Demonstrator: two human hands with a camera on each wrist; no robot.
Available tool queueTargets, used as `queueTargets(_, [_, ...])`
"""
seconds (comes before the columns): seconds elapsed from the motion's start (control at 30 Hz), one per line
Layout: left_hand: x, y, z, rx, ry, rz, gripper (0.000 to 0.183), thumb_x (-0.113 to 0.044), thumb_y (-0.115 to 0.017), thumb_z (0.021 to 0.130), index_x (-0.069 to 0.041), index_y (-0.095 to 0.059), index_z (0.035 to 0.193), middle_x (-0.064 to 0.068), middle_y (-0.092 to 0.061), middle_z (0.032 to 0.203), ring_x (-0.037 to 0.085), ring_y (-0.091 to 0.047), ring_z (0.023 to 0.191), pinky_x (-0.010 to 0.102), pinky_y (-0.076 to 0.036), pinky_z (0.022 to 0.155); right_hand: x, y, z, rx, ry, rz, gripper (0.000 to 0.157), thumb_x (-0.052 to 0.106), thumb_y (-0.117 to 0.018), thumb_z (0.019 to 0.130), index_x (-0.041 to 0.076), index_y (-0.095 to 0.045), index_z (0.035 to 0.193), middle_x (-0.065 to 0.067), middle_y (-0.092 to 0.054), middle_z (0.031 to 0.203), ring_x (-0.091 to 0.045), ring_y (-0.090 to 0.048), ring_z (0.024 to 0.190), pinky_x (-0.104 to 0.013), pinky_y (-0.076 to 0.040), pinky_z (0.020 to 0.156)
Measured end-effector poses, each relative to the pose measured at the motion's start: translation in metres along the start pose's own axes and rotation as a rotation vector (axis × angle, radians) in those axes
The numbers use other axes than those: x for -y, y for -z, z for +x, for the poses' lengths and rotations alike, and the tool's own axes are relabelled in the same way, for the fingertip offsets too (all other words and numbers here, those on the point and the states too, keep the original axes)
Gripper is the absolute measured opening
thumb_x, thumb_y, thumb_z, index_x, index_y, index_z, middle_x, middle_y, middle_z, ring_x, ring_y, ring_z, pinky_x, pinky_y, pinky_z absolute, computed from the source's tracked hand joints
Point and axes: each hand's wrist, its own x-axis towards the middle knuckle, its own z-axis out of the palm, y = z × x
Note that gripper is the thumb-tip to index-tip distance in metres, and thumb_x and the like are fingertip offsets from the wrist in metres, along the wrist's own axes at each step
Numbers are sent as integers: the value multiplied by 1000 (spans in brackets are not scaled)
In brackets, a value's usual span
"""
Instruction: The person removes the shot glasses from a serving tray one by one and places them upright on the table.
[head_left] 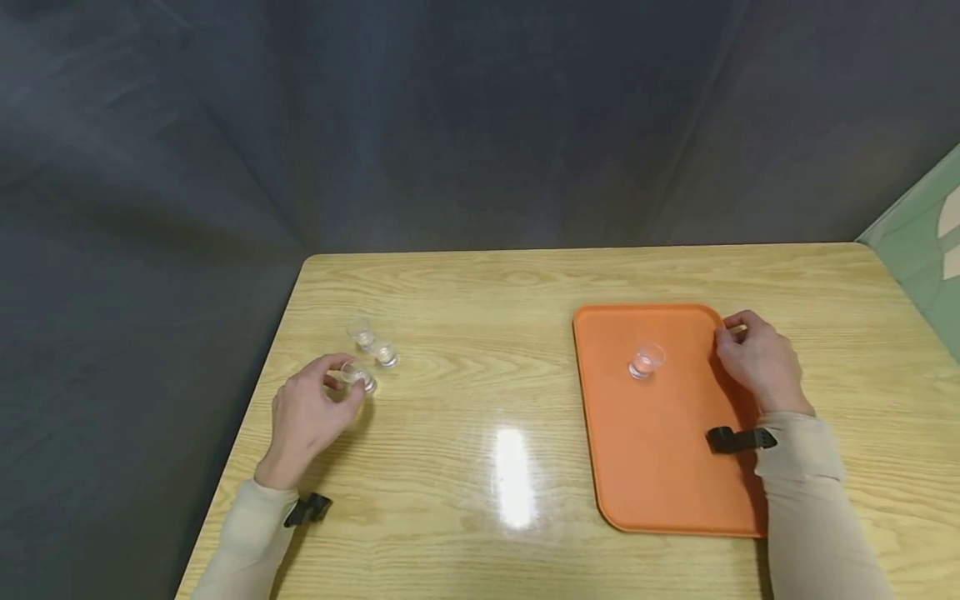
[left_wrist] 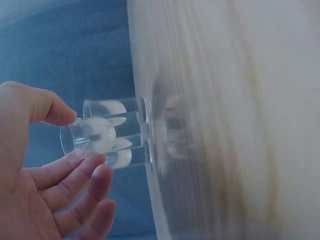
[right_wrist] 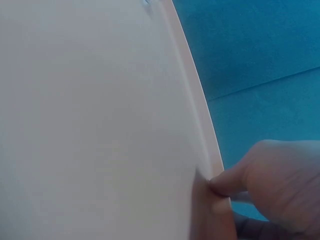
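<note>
My left hand (head_left: 309,417) pinches a small clear shot glass (head_left: 363,380) at the table's left side, thumb on one side and fingertips on the other. In the left wrist view this shot glass (left_wrist: 87,136) partly covers the ones behind it. Just beyond it on the table stand two more shot glasses, a farther one (head_left: 361,335) and a nearer one (head_left: 386,355). On the right, my right hand (head_left: 763,365) grips the edge of an orange tray (head_left: 667,450) near its far right corner. One shot glass (head_left: 647,361) stands on the tray's far half.
The wood-grain table (head_left: 465,333) spans the space between the left hand and the tray, with a bright light reflection on it. A dark curtain (head_left: 480,125) hangs behind and left of the table. Something green (head_left: 918,242) is at the far right.
</note>
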Motion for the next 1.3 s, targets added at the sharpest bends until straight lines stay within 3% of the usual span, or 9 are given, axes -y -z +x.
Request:
queueTargets(0.37, [9,-3,17,7,13,36,39,-38,-74,95,-10,-76,123,12,-80,100,25,-72,75,36,-48,58,1,0,0,-1,-11,1,49,33,-45,109,-6,-53,138,-36,-65,121,-42,-63,88,-33,-42,61])
queueTargets(0.9, [-2,3,20,-49,-23,108,41,-38,-77,94,-8,-77,122,11,-79,106,21,-69,66,31,-42,49,2,-1,1,0,-17,10,48,33,-45,109,-4,-54,137,-35,-65,122,-42,-64,89,-34,-42,62])
queueTargets(1.3, [-16,13,21,-115,-82,117,29,-32,-77,94,-9,-80,113,10,-79,100,26,-71,68,33,-43,48,1,-1,-1,-6,-14,8,48,34,-45,109,-4,-54,138,-34,-66,119,-40,-64,86,-34,-42,60])
